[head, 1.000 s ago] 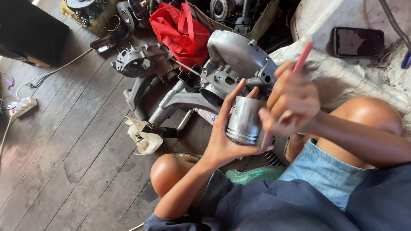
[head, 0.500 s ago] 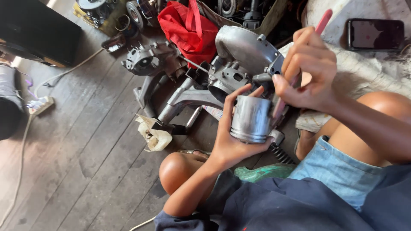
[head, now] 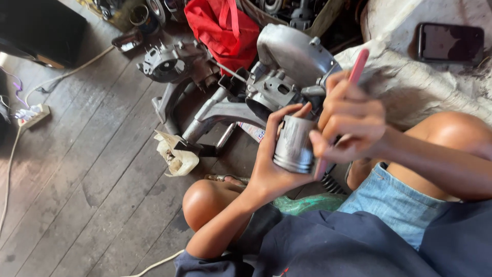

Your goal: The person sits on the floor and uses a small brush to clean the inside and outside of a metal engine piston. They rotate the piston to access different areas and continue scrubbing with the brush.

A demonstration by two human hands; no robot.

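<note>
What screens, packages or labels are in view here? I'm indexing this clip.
Phone: top right on pale cloth, dark rectangle, screen dim reddish.
Red bag: top centre behind engine parts, soft fabric with handles.
Printed tube: floor beneath engine casing, white with blue and red, mostly hidden.

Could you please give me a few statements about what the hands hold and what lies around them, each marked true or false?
1. The left hand holds a metal piston. True.
2. The right hand holds a blue screwdriver. False: it grips a thin pink tool.
3. A dark phone lies on the pale cloth. True.
4. The red bag sits on the person's lap. False: it lies on the floor behind the grey engine casing.
5. The floor is tiled. False: it is dark wooden planks.
</note>
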